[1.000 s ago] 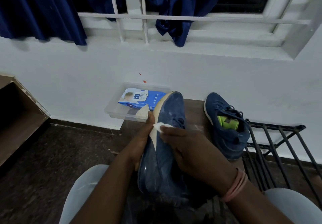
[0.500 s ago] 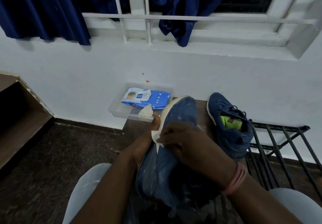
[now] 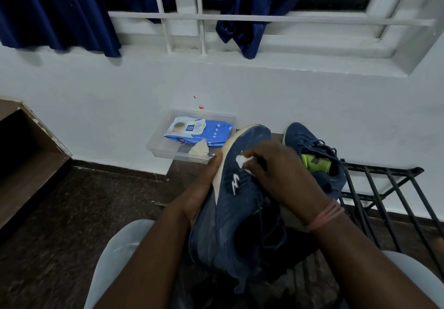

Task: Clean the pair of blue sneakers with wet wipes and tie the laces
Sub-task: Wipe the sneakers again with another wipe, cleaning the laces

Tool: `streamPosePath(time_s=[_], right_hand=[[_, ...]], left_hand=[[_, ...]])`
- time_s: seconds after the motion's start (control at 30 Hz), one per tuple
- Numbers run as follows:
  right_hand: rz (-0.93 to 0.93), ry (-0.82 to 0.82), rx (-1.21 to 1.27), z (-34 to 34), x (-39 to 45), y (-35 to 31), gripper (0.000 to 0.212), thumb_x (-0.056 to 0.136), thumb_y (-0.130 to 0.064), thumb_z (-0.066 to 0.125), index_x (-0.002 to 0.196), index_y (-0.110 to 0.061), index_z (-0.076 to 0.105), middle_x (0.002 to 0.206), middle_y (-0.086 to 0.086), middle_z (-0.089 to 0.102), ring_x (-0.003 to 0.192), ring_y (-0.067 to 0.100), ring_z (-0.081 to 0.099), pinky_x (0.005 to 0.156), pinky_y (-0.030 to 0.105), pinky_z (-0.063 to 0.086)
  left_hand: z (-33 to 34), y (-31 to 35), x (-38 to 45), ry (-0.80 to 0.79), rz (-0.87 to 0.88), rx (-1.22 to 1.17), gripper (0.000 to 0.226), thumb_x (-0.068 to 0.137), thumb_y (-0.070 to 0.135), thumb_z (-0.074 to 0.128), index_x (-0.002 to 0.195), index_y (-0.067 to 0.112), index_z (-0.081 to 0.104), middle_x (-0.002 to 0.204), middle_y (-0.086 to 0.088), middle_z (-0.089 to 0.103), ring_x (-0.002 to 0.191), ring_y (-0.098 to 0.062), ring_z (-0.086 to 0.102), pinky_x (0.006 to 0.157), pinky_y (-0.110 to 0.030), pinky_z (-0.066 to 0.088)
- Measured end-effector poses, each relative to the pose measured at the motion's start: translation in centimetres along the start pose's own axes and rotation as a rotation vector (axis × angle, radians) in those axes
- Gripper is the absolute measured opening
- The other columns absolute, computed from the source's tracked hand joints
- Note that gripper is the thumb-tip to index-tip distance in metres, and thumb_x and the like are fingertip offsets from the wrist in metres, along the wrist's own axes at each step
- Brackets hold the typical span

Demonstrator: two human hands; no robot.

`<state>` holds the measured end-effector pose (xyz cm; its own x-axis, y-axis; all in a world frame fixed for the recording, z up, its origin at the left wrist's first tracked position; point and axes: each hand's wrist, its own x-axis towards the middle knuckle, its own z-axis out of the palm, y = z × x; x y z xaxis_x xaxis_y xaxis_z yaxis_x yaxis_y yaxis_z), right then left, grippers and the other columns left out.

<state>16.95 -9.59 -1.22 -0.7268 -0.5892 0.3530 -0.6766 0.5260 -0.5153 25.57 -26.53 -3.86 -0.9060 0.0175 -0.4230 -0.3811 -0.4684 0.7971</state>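
Observation:
I hold one blue sneaker [image 3: 236, 212] over my lap, toe pointing away, its white logo facing up. My left hand [image 3: 204, 188] grips it by the pale sole on the left. My right hand [image 3: 278, 171] presses a small white wet wipe [image 3: 241, 160] against the upper near the toe. The second blue sneaker [image 3: 312, 150] stands on the low wooden stand [image 3: 177, 179] to the right, with something yellow-green inside it. A blue pack of wet wipes [image 3: 199, 129] lies in a clear plastic tray [image 3: 158, 150], with a crumpled used wipe [image 3: 200, 150] beside it.
A black metal rack [image 3: 389, 188] stands at the right against the white wall. A brown wooden shelf [image 3: 26, 155] is on the left. Dark stone floor lies below. Blue curtains [image 3: 55, 8] hang over the window grille above. My knees in light trousers frame the bottom.
The shoe has rolled in my left hand so its side with the logo faces up. My right hand and the wipe moved from the sole edge onto the upper near the toe.

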Motion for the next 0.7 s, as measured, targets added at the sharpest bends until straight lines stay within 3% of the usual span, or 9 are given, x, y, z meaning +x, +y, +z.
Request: streamPosePath(time_s=[0.03,0.1,0.2,0.27,0.4,0.47,0.6,0.67,0.7], right_hand=[[0.022,0.048,0.005,0.0,0.4,0.3,0.006,0.090,-0.021,0.072,0.094,-0.021,0.076,0.094,-0.008,0.072,0.086,-0.003,0.052,0.081,0.008,0.037],[-0.001,0.022,0.006,0.1,0.3,0.1,0.005,0.090,-0.020,0.071,0.087,-0.020,0.075,0.088,-0.008,0.071,0.082,0.000,0.056,0.079,0.016,0.043],[-0.049,-0.278,0.141,-0.8,-1.5,-1.7,0.004,0.091,-0.024,0.072,0.093,-0.023,0.076,0.088,-0.010,0.070,0.077,0.004,0.062,0.070,0.019,0.045],[-0.075,-0.361,0.235,-1.2,-1.9,-2.1,0.005,0.090,-0.029,0.074,0.093,-0.026,0.076,0.088,-0.012,0.070,0.078,0.003,0.064,0.070,0.017,0.047],[0.032,0.071,0.049,-0.3,0.2,-0.4,0.019,0.091,-0.032,0.069,0.075,-0.022,0.069,0.073,-0.013,0.065,0.073,0.002,0.058,0.069,0.018,0.043],[0.059,0.125,0.037,0.1,0.4,-0.3,0.022,0.092,-0.031,0.067,0.071,-0.023,0.066,0.071,-0.011,0.063,0.072,0.003,0.056,0.068,0.018,0.040],[-0.063,-0.289,0.126,0.2,-2.0,-2.8,0.011,0.090,-0.028,0.070,0.082,-0.021,0.070,0.077,-0.008,0.065,0.072,0.006,0.057,0.064,0.017,0.042],[-0.102,-0.312,0.111,0.2,-2.2,-2.9,0.010,0.088,-0.027,0.073,0.081,-0.021,0.069,0.076,-0.008,0.064,0.070,0.008,0.058,0.066,0.021,0.045],[-0.092,-0.232,0.057,0.3,-1.9,-2.5,0.015,0.089,-0.027,0.071,0.076,-0.022,0.065,0.073,-0.008,0.062,0.067,0.008,0.056,0.067,0.026,0.047]], left_hand=[[0.1,-0.1,0.0,0.005,0.003,-0.007,0.057,0.095,0.067,0.052,0.130,0.026,0.070,0.134,-0.013,0.067,0.125,-0.032,0.063,0.114,-0.049,0.042],[-0.1,-0.1,0.0,0.010,0.013,0.002,0.055,0.095,0.067,0.052,0.128,0.028,0.071,0.131,-0.012,0.069,0.123,-0.032,0.064,0.114,-0.049,0.043],[-0.4,0.3,-0.2,0.024,0.028,0.024,0.057,0.094,0.068,0.050,0.129,0.027,0.071,0.128,-0.012,0.070,0.119,-0.032,0.067,0.110,-0.048,0.046],[-0.2,0.7,-0.4,0.029,0.045,0.038,0.056,0.095,0.066,0.050,0.129,0.027,0.071,0.127,-0.012,0.071,0.117,-0.031,0.068,0.107,-0.046,0.049],[0.0,0.2,-0.1,0.008,0.042,0.017,0.055,0.096,0.066,0.050,0.134,0.029,0.066,0.135,-0.011,0.066,0.126,-0.032,0.062,0.115,-0.052,0.040],[-0.1,0.0,0.0,-0.002,0.029,0.003,0.054,0.096,0.067,0.050,0.134,0.031,0.067,0.136,-0.011,0.066,0.127,-0.032,0.062,0.116,-0.052,0.039],[-0.3,0.6,-0.2,0.020,0.016,0.054,0.052,0.095,0.067,0.050,0.121,0.029,0.075,0.123,-0.010,0.073,0.114,-0.030,0.070,0.107,-0.046,0.049],[-0.4,0.7,-0.1,0.057,0.032,0.084,0.050,0.095,0.066,0.052,0.120,0.030,0.075,0.121,-0.009,0.074,0.112,-0.029,0.071,0.105,-0.047,0.050],[-0.3,0.6,-0.1,0.063,0.031,0.076,0.052,0.094,0.067,0.054,0.125,0.030,0.072,0.123,-0.010,0.073,0.115,-0.031,0.070,0.108,-0.049,0.048]])
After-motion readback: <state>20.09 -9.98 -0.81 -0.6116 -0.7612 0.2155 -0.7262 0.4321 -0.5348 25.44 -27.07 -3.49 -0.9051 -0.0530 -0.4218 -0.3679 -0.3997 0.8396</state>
